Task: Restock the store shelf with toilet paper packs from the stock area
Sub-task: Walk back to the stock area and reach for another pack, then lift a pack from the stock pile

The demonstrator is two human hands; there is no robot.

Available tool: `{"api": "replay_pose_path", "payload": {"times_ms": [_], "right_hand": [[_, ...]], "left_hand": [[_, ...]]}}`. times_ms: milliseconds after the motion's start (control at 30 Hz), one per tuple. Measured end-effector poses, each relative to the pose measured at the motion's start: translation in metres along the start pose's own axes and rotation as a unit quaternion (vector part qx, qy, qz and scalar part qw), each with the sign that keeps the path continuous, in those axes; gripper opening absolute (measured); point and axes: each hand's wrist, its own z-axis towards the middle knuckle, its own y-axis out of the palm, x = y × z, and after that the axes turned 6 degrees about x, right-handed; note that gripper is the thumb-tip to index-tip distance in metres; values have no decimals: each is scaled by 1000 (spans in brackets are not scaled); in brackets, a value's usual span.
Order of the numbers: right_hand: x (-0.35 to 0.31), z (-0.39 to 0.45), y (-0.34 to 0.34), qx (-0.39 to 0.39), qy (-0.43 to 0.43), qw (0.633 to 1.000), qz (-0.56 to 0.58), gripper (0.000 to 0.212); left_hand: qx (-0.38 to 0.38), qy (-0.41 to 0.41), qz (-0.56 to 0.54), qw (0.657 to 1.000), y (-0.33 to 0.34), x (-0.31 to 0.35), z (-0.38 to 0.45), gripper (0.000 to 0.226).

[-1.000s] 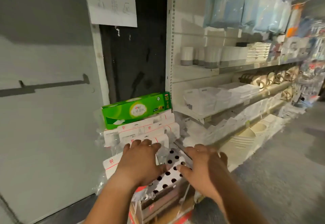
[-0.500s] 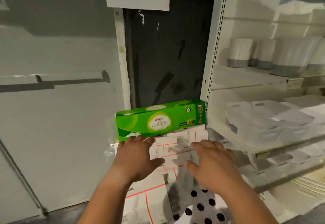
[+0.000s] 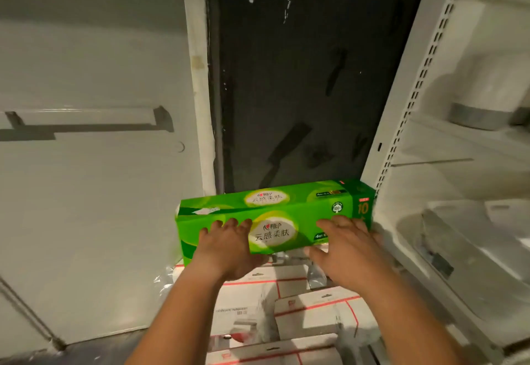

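Observation:
A long green toilet paper pack (image 3: 272, 209) lies on top of a stack of white boxes, against a dark wall panel. My left hand (image 3: 226, 247) rests on the pack's front face left of the round label, fingers pointing up. My right hand (image 3: 344, 252) lies on the front face near the right end, fingers spread and its thumb at the pack's lower edge. Both hands touch the pack with fairly straight fingers. The pack sits level on the stack.
White boxes with red lines (image 3: 312, 316) are stacked under and in front of the pack. A white shelf upright (image 3: 401, 123) stands close on the right, with pale containers (image 3: 473, 235) on its shelves. A white door (image 3: 86, 192) is on the left.
I have moved closer to the stack. Both hands rose from the white boxes onto the green pack's front face.

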Motion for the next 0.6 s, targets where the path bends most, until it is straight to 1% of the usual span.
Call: {"api": "replay_pose_path", "payload": {"times_ms": [133,200,300,367,500,567,600], "right_hand": [[1,34,8,-20,-19,1000,2,65],[6,56,12,-16,-31,999,3,69],[20,98,26,-12,-47,999,9,82],[32,127,42,-24,-60,998,9,94],[55,175,79,-68,-105,992,-30,106],[64,188,91,-76,-132,986,-63,105],[67,191,97,-63,-145,985,-75,99]], "left_hand": [[11,-14,6,1000,2,-5,29,93],[18,-29,11,999,4,-12,49,99],[-9,-78,17,997,15,-31,90,118],[-40,-86,23,995,28,-39,115,126],[-64,-86,66,992,48,-42,141,127],[-69,-79,96,990,52,-42,144,124],[-72,-70,109,989,51,-43,146,123]]}}
